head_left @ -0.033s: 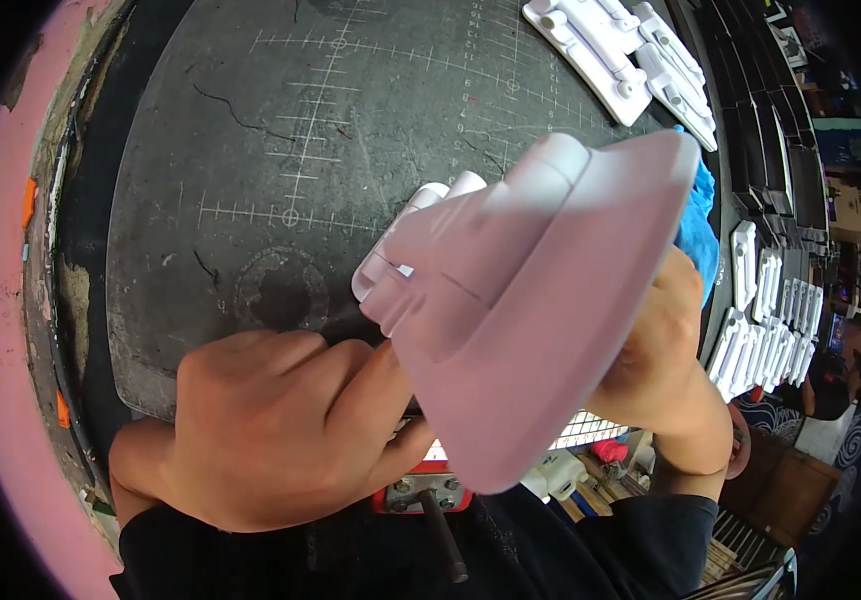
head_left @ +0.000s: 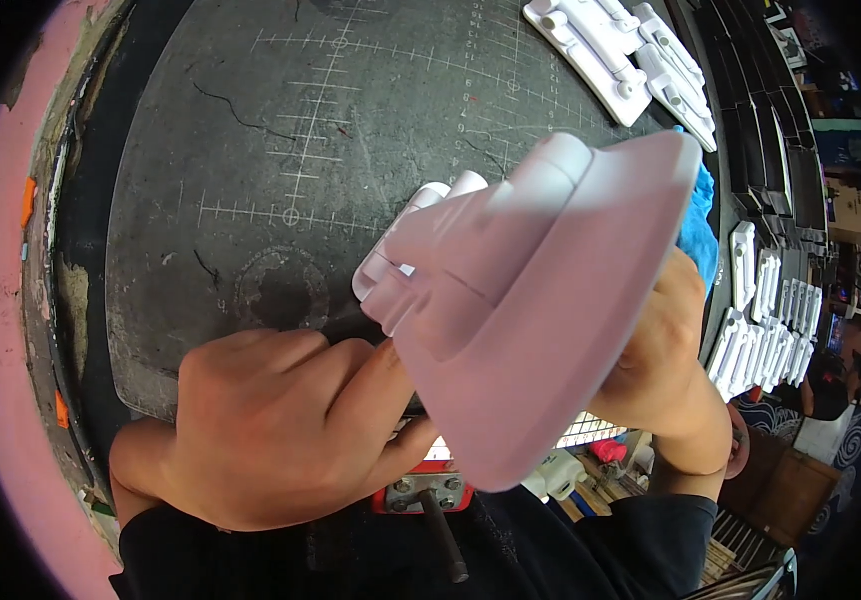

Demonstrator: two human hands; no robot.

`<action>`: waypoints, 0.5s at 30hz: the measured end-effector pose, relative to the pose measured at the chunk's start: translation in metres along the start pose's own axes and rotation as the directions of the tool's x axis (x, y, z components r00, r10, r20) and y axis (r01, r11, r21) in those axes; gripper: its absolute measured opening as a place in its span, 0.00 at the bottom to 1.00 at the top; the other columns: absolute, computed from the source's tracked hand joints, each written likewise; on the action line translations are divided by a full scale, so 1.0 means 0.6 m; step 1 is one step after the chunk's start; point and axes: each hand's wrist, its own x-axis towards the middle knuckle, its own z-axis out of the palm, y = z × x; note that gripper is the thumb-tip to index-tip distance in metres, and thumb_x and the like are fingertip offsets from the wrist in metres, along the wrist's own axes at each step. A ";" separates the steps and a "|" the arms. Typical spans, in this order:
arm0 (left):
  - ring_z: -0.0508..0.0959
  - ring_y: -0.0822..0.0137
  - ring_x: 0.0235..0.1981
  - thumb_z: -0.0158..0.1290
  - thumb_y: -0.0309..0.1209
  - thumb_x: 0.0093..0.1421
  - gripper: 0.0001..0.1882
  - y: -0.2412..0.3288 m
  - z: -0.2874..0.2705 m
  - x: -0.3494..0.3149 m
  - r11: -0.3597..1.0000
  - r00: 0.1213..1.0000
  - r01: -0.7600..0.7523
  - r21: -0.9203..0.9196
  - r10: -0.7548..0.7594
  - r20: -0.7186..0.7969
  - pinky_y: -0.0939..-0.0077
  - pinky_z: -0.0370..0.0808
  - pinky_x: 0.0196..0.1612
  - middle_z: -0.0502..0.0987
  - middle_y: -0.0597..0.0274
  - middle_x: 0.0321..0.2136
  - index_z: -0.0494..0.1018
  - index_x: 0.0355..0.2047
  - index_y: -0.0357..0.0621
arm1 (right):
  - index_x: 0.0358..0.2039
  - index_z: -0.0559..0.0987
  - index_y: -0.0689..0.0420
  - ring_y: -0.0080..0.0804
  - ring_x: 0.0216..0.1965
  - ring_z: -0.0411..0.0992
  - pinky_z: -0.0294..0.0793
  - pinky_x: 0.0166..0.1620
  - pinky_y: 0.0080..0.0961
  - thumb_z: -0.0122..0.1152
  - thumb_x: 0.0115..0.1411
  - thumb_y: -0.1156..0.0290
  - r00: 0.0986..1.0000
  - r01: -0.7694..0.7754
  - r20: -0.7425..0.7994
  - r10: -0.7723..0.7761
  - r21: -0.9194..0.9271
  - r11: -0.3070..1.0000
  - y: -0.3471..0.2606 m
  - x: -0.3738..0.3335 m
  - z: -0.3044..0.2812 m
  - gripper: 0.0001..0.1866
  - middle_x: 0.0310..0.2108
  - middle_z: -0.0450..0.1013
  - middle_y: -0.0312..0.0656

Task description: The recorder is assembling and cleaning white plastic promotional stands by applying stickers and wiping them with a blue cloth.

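A white moulded piece (head_left: 551, 310), broad and smooth with raised rounded ridges on one side, is held tilted up close in front of me, its lower part in pinkish shade. My left hand (head_left: 271, 430) is closed at its lower left end; the fingertips are hidden behind the piece. On the far right side my right hand (head_left: 666, 340) grips its edge from behind, with most fingers out of sight. Just beyond it, a similar white piece (head_left: 376, 260) lies on the dark cutting mat (head_left: 221, 150), partly covered by the held one.
More white moulded pieces (head_left: 591, 60) lie at the far right of the mat. A blue cloth (head_left: 696, 235) sits behind my right hand. Rows of white pieces (head_left: 766, 330) stand farther right. Below is a red clamp-like fixture with a metal rod (head_left: 443, 535). A pink wall (head_left: 1, 330) borders the left.
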 end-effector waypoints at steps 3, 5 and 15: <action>0.71 0.75 0.17 0.77 0.45 0.47 0.20 0.000 0.003 0.000 0.999 1.000 0.019 -0.033 -0.019 0.003 0.76 0.66 0.20 0.67 0.75 0.18 0.80 0.33 0.52 | 0.35 0.87 0.57 0.34 0.31 0.78 0.73 0.31 0.30 0.74 0.48 0.69 0.998 0.055 0.009 -0.054 -0.096 0.994 -0.003 0.003 0.001 0.13 0.36 0.80 0.37; 0.71 0.75 0.17 0.77 0.46 0.47 0.22 -0.003 0.004 0.001 0.999 1.000 0.014 -0.046 -0.014 -0.007 0.76 0.66 0.20 0.67 0.75 0.18 0.82 0.36 0.51 | 0.35 0.87 0.57 0.33 0.31 0.78 0.72 0.31 0.29 0.71 0.48 0.67 0.996 0.092 0.000 -0.093 -0.154 0.984 -0.006 0.005 0.002 0.14 0.35 0.80 0.36; 0.70 0.75 0.17 0.74 0.43 0.47 0.31 -0.017 0.007 -0.004 0.997 1.000 -0.030 -0.078 0.029 -0.011 0.76 0.67 0.21 0.66 0.75 0.18 0.86 0.52 0.45 | 0.35 0.87 0.56 0.32 0.31 0.79 0.72 0.30 0.29 0.69 0.48 0.67 0.996 -0.073 0.056 0.075 -0.028 0.997 -0.009 0.008 0.002 0.13 0.33 0.81 0.35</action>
